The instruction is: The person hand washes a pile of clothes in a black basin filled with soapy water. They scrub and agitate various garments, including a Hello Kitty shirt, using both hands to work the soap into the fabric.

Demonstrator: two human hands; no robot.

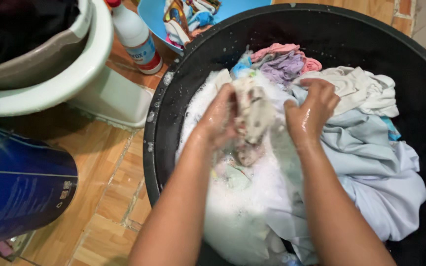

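Two bare hands work a soapy, light-coloured cloth (255,116) above the suds of a wide black basin (321,29) set on an orange-brown tiled floor (109,192). The left hand (218,118) is curled tight around the cloth's left side, fingers closed on the wet fabric, while the right hand (311,111) is balled into a fist just beside it, gripping the pale fabric on the cloth's right edge; the bunched cloth sits between the two hands, raised slightly over the white foam (232,212) that fills the basin's near left part. Heaped to the right in the basin are a pale blue garment (371,162), a cream one (361,88) above it and a pink-and-lilac bundle (284,61) at the far side. Outside the basin, a white plastic bottle (136,37) with a red cap stands on the tiles near its rim, next to a pale green tub (70,74) holding dark clothes, a light blue container (154,15) with patterned cloth at the top, and a dark blue drum (20,197) lying at the lower left.
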